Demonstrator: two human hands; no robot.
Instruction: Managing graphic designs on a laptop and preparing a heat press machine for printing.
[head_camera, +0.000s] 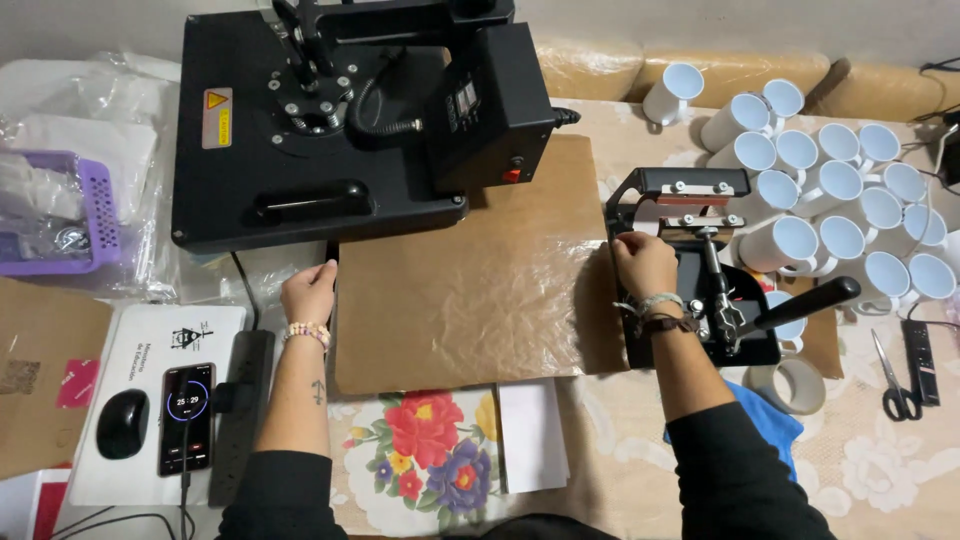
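On the table (600, 440), right of the flat heat press (300, 130) | right hand (645, 265) fingers curled over the mug press (690, 270) frame, no mug visibly loaded | left hand (310, 292) fingers bent on the brown paper sheet (470, 270) edge | white mugs (830, 190) all blank, apparently unpressed | purple basket (60, 210) holds clear bags.

Brown paper sheet (470, 290) lies flat and bare between the two hands; open passage across it. Flat heat press (320, 130) blocks the far-left side. Mug press (700, 270) with lever (800, 305) bounds the right edge. White mugs (830, 210) crowd just beyond it; scissors (895, 385) lie near.
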